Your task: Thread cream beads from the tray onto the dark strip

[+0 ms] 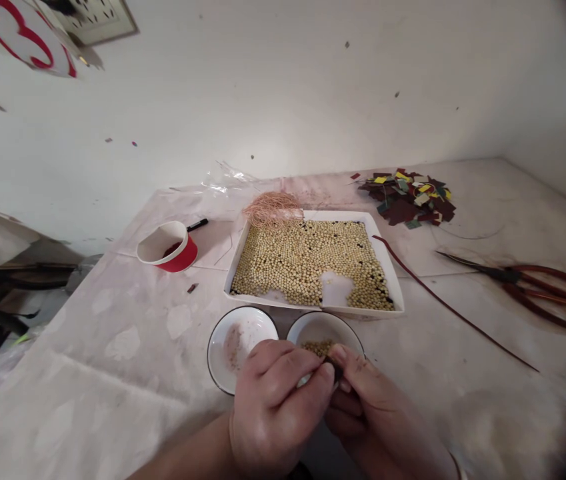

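Note:
My left hand (280, 400) and my right hand (370, 407) meet at the front, over the near side of a white bowl (343, 325) with small yellowish-brown beads (319, 347) in it. Both thumbs and fingers are closed around one small dark piece (333, 368); most of it is hidden by the fingers, so its kind does not show. Beside the left hand stands a second dark-rimmed white bowl (220, 347) with reddish residue inside. Just beyond the bowls lies a white tray (397, 293) of cream round beads (307, 260), some dark ones among them.
A thin copper-coloured strand bundle (273, 208) rests on the tray's back left corner. To the left are a red-and-white paper cup (183, 257) and a black marker (197, 225). At right lie a dark red strip (443, 297), scissors (537, 283) and a scrap pile (407, 200).

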A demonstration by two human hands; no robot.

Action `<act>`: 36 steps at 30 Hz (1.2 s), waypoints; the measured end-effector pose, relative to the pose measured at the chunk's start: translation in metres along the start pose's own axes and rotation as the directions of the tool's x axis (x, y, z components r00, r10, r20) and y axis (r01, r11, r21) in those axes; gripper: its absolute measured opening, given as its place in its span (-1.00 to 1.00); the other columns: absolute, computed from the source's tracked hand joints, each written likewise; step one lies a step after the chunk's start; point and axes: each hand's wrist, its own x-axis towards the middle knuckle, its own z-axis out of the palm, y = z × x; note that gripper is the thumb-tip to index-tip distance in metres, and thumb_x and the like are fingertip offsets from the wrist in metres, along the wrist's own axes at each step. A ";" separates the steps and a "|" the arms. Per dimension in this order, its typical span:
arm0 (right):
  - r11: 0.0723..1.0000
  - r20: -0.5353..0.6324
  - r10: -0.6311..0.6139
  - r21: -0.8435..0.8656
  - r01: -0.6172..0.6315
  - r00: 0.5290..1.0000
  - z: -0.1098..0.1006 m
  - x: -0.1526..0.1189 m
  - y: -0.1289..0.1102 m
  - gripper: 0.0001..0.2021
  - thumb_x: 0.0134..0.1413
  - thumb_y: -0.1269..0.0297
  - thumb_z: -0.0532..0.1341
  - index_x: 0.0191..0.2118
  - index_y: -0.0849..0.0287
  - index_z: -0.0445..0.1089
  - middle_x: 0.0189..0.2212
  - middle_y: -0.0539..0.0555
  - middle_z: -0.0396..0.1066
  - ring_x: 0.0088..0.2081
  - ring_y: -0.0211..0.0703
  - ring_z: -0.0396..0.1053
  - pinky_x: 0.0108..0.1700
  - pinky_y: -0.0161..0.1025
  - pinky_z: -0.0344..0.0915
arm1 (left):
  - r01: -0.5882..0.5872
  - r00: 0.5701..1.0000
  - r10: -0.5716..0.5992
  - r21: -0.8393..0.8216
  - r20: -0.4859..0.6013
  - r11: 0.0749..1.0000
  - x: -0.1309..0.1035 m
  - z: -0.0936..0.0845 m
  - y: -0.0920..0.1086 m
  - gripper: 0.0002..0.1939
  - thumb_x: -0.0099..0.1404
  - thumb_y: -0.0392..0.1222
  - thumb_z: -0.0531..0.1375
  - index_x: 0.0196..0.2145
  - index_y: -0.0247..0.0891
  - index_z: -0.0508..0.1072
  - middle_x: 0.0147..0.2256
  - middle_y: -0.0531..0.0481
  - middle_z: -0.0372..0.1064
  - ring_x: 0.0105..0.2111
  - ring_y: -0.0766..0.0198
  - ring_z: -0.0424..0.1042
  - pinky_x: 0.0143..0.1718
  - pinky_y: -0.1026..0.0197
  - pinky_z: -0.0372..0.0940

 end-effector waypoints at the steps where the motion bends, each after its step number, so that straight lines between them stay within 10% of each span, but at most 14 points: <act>1: 1.000 -0.004 0.001 0.006 -0.001 1.000 -0.001 0.000 0.000 -0.57 -0.31 0.22 0.48 -0.57 0.21 0.17 -0.71 -0.23 -0.02 -0.66 -0.52 -0.26 -0.67 -0.51 -0.24 | -0.011 1.000 0.011 -0.007 -0.007 1.000 -0.001 0.001 0.000 -0.89 0.19 -0.39 0.19 -0.29 -0.38 0.48 -0.41 -0.03 0.48 -0.42 0.28 0.37 -0.38 0.18 0.36; 36: 0.994 0.004 0.051 -0.093 -0.050 0.999 -0.006 0.011 0.007 -0.48 -0.34 0.05 0.46 -0.58 0.14 0.07 -0.78 -0.27 -0.07 -0.72 -0.53 -0.25 -0.70 -0.50 -0.30 | -0.068 0.998 0.069 0.036 -0.002 0.997 0.000 0.002 -0.007 -0.93 0.23 -0.35 0.17 -0.32 -0.34 0.46 -0.42 0.04 0.46 -0.43 0.33 0.35 -0.43 0.22 0.34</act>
